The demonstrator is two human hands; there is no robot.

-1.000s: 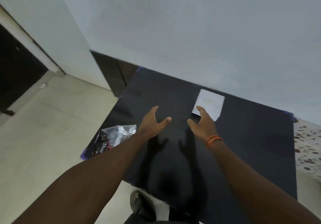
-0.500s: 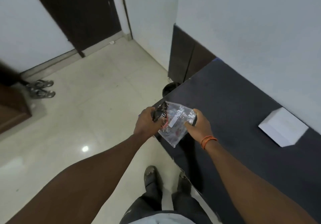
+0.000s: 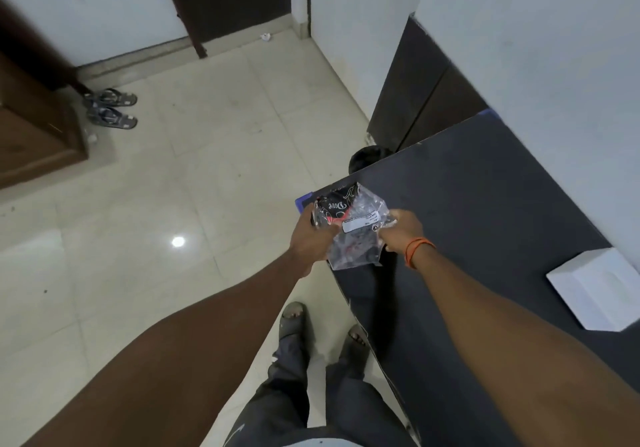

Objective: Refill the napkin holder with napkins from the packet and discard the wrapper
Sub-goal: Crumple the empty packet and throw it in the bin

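A crumpled clear plastic wrapper [image 3: 353, 231] with black and red print and a white label hangs over the near left corner of the dark table [image 3: 485, 211]. My left hand [image 3: 311, 238] grips its left side. My right hand [image 3: 401, 231], with an orange band at the wrist, grips its right side. A white napkin holder [image 3: 599, 287] with a stack of white napkins sits on the table at the far right, well apart from both hands.
A black round bin [image 3: 367, 160] stands on the floor just beyond the table's left end. Dark cabinet panels [image 3: 422, 89] line the wall behind it. Sandals [image 3: 110, 110] lie by a wooden cabinet [image 3: 31, 127] at the left. My feet stand below the table edge.
Both hands left the middle of the table, reached left and took hold of the wrapper. It is now lifted off the table corner. My view turned left toward the floor.
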